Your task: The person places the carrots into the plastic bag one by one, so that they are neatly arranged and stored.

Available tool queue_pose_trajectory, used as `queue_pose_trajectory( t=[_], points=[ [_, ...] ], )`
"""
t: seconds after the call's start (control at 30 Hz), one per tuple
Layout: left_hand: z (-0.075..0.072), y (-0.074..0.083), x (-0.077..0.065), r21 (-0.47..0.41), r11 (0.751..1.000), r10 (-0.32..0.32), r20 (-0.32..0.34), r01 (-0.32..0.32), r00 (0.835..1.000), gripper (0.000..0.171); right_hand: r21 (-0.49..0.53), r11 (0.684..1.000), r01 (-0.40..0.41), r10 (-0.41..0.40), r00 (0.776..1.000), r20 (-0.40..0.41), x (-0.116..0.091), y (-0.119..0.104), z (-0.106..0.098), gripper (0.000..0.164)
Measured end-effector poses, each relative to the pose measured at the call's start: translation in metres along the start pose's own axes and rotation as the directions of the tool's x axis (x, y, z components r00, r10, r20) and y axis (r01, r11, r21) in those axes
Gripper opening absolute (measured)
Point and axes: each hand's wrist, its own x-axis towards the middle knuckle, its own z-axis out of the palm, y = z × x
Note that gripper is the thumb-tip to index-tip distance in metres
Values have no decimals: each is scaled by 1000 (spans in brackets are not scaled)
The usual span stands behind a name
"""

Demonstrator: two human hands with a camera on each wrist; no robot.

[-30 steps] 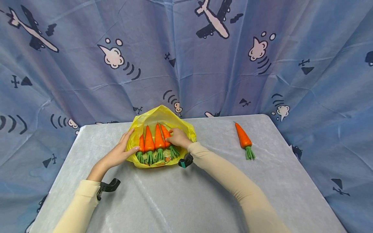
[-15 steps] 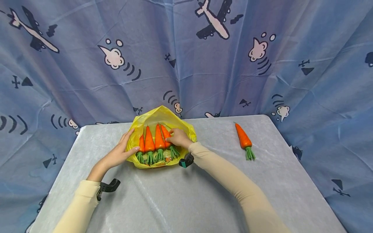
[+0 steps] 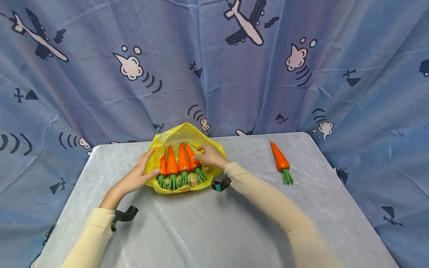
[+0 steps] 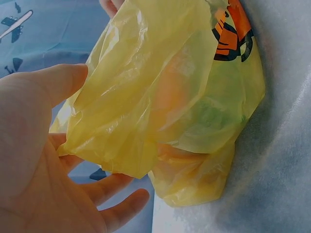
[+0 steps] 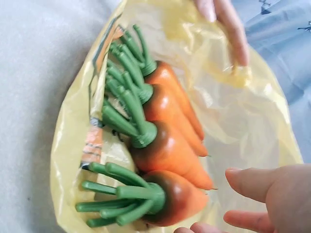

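Note:
A yellow plastic bag (image 3: 186,130) lies on the table with its mouth spread toward the camera. Several carrots (image 3: 171,160) with short green tops lie side by side inside it. My left hand (image 3: 134,178) is at the bag's left side, thumb and fingers spread apart along its edge. In the left wrist view the thin yellow film passes between the thumb and fingers. My right hand (image 3: 212,156) is inside the mouth near the rightmost carrot (image 5: 175,199); its fingers are loosely extended, with nothing gripped. Another carrot (image 3: 280,156) lies alone on the table to the right.
The table (image 3: 234,223) has a pale grey cover, its back edge just behind the bag. A blue curtain (image 3: 214,74) with airplane prints hangs behind and around it. Dark straps with small mounts are on both wrists.
My right hand has let go of the rightmost carrot in the bag and drawn back slightly to the right. The left hand and the lone carrot have stayed in place.

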Motion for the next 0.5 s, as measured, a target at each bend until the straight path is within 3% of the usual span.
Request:
queue_pose_trajectory(
  t=[0.27, 0.5],
  points=[
    [0, 0, 0, -4, 1000, 8, -2, -8, 1000, 86, 145, 989, 25, -36, 997, 70, -22, -1, -30, 54],
    [0, -1, 1, -3, 1000, 3, -3, -3, 1000, 86, 209, 974, 85, -107, 990, 97, -45, 14, -70, 55]
  ],
)
